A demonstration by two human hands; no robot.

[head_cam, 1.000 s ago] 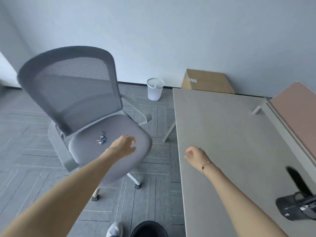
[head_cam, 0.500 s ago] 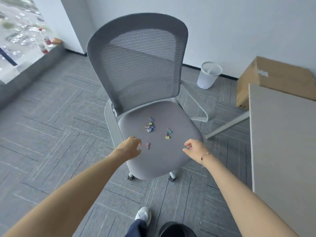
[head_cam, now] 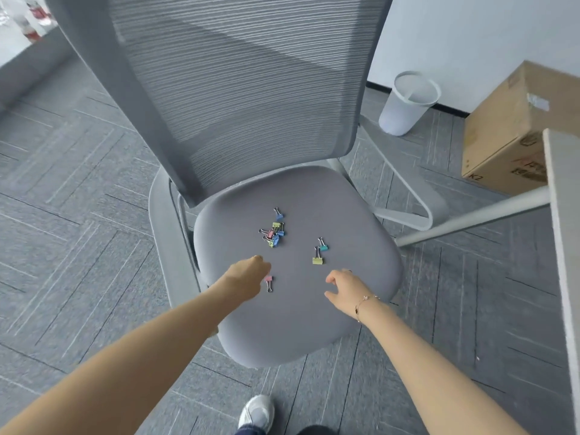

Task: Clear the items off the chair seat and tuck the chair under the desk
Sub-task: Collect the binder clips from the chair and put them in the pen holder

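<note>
Empty grips over colourful binder clips (head_cam: 272, 235) on grey seat (head_cam: 298, 309)

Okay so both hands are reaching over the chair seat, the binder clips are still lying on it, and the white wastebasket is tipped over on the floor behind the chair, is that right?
Not quite. In the head view the white wastebasket stands upright on the floor, not tipped over. The rest holds: the left hand and right hand reach over the chair seat, and the binder clips lie on it.
</note>
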